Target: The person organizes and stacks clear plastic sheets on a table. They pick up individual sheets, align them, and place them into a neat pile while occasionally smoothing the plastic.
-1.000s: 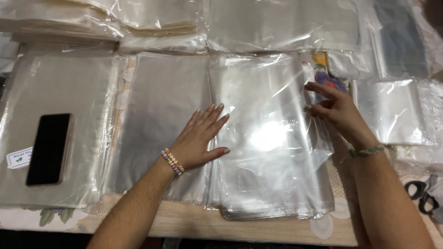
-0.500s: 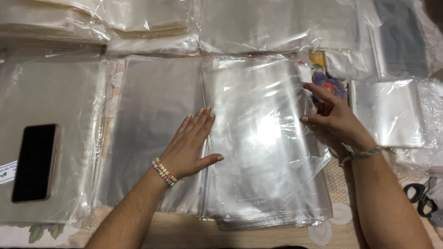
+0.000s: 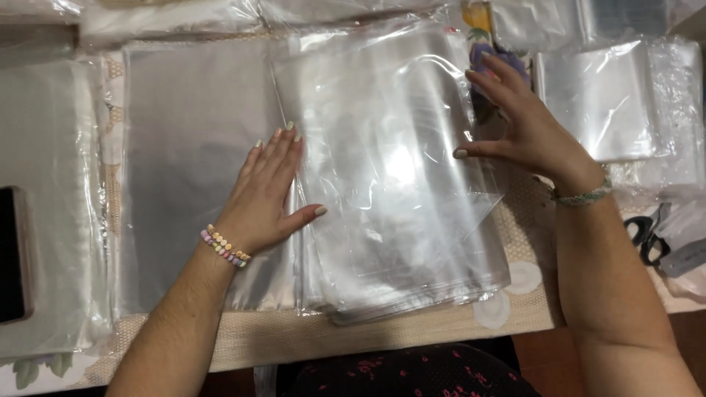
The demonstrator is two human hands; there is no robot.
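Note:
A thick stack of clear plastic bags [image 3: 390, 184] lies in the middle of the table. My left hand [image 3: 266, 192], with a beaded bracelet at the wrist, rests flat with fingers together on the stack's left edge. My right hand [image 3: 526, 125], wearing a green woven bracelet, presses against the stack's right edge with fingers spread and the thumb on the top bag. Neither hand holds anything.
Another pile of clear bags [image 3: 191, 169] lies to the left, then a further pile [image 3: 44, 206] with a black phone [image 3: 9, 257] on it. Smaller bags [image 3: 603, 95] lie at the right. Black scissors [image 3: 647, 235] sit near the right edge. More packs line the far side.
The view has dropped and come closer. My left hand slid left to the stack's edge, and my right hand let go of the bag's edge and now presses flat against the stack's side.

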